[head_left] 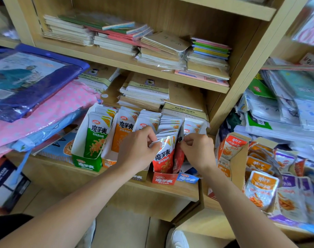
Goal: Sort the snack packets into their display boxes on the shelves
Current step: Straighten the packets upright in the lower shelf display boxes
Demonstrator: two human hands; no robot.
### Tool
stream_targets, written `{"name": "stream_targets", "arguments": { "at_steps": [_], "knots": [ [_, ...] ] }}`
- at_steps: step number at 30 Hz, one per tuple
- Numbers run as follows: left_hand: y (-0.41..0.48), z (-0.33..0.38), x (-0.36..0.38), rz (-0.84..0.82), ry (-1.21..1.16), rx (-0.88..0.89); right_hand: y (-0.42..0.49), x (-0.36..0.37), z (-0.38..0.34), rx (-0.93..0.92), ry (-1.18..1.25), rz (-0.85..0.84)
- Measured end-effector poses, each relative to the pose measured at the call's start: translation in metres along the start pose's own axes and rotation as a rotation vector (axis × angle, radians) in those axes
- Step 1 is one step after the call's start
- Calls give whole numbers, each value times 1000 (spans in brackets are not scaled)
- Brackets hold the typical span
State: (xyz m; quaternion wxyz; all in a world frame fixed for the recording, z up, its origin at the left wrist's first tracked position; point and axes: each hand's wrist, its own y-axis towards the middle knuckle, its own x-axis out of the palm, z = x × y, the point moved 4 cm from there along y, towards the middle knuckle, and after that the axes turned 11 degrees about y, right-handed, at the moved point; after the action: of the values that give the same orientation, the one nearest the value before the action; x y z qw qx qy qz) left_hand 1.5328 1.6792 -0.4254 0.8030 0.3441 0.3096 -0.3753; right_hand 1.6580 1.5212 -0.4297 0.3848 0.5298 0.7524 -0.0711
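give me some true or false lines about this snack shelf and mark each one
1. The left hand and the right hand both pinch red packets at the red display box. True.
2. The green display box stands at the right end of the row. False: it stands at the left end.
3. Stacked notebooks lie on a shelf above the snacks. True.
4. The orange display box is empty. False: it holds orange packets.

Both hands, left [137,147] and right [199,149], are pinching red snack packets [163,156] in the red display box [164,179] at the shelf's [170,191] front edge.
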Motion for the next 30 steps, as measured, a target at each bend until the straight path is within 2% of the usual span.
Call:
{"name": "stream_targets", "arguments": {
  "at_steps": [6,10,13,15,20,22,25,27,30],
  "knots": [
    [1,2,-1,35,25,25,-8,-27,-1,-41,216,133],
    [-2,15,-4,171,142,210,-17,-43,-3,95,563,136],
    [-7,23,-1,198,137,250,-26,-50,-12,43,683,137],
    [-9,23,1,119,36,177,-32,-47,-16,-3,664,81],
    [-8,19,1,-275,-614,-221,-48,-23,-30,-108,564,-137],
    [-6,19,1,-290,-647,-195,-52,-14,-36,-152,554,-250],
    [-2,5,6,-181,-532,-195,-53,-7,-39,-214,500,-354],
    [-1,-4,9,-137,-490,-208,-46,-14,-32,-179,483,-268],
    [-1,-7,4,-50,-405,-146,-29,-31,-16,-214,213,3]
  ]
}}
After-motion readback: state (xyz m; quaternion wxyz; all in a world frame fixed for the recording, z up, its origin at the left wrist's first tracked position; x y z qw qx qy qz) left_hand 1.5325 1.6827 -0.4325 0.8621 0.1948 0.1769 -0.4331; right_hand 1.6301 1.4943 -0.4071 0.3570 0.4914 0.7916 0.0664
